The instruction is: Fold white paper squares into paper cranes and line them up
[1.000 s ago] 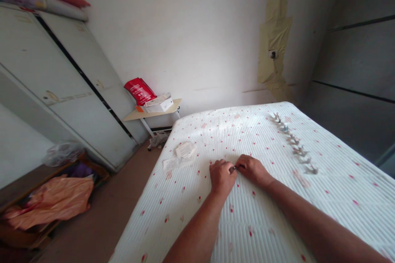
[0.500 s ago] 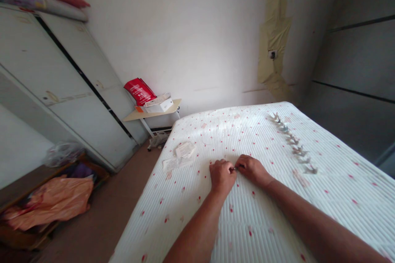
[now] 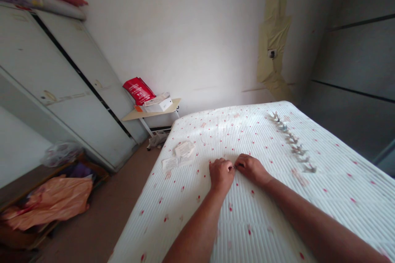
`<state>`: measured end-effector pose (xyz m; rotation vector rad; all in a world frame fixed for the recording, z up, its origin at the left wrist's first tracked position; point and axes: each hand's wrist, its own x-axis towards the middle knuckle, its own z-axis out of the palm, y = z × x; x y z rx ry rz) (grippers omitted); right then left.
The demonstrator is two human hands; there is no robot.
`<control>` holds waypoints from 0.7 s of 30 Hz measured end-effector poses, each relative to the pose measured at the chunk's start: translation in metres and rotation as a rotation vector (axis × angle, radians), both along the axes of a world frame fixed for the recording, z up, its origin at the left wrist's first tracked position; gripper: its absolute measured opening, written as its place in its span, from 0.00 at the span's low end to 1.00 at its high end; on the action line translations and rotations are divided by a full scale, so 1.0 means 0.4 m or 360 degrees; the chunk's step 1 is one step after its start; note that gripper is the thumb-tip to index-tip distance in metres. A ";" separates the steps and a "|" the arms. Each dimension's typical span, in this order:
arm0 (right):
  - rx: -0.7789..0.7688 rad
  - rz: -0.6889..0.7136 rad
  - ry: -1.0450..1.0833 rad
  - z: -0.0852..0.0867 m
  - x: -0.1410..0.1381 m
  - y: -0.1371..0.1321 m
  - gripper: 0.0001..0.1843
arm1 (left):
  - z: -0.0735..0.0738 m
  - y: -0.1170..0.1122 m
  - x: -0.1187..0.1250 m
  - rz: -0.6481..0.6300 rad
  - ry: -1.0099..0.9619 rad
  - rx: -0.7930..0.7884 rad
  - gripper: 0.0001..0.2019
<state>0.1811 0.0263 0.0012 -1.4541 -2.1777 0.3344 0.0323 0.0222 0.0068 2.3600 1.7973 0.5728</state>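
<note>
My left hand (image 3: 221, 173) and my right hand (image 3: 250, 167) rest close together over the middle of the bed (image 3: 247, 230). The fingers of both are closed in a pinch, tips nearly meeting around something small that they hide. Left of my left hand lie several printed paper pieces (image 3: 184, 148), partly overlapping. Beyond my right hand, a row of small folded paper cranes (image 3: 296, 148) runs away from me along the right side of the bed.
Past the bed's far left corner stands a small table (image 3: 175, 104) with a red bag (image 3: 138, 90) and a white box (image 3: 159, 106). A white wardrobe (image 3: 70, 61) is on the left. Near the floor an orange plastic bag (image 3: 52, 201) lies on a wooden piece.
The whole view has shifted very slightly. Both hands keep nearly the same pinched pose and place; the papers and cranes have not moved.
</note>
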 end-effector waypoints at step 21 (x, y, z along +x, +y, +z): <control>0.0011 -0.0016 -0.0072 -0.010 -0.002 0.002 0.09 | -0.001 0.003 0.007 0.0028 -0.0095 -0.0060 0.04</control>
